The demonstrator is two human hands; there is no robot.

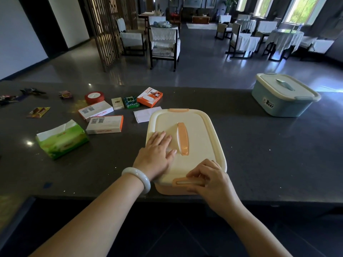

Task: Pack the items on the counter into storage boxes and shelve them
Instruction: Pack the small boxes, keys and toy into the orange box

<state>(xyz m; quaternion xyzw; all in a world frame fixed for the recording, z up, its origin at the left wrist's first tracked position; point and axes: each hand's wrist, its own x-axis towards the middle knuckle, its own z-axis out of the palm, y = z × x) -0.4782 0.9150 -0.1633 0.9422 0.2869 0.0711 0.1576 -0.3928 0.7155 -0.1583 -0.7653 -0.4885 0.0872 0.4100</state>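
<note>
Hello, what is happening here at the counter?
A person is working on a peach storage box at the counter's near edge. The left hand lies flat on its lid; the right hand curls its fingers on the near latch. Nothing looks packed yet: small boxes and a tissue pack lie to the left. A blue box sits closed, far right.

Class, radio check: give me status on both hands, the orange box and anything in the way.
Left hand flat on orange box lid. Right hand fingers curled on near latch. Lid still on, nothing packed. Tissue pack and cartons waiting left; nothing blocking.
</note>
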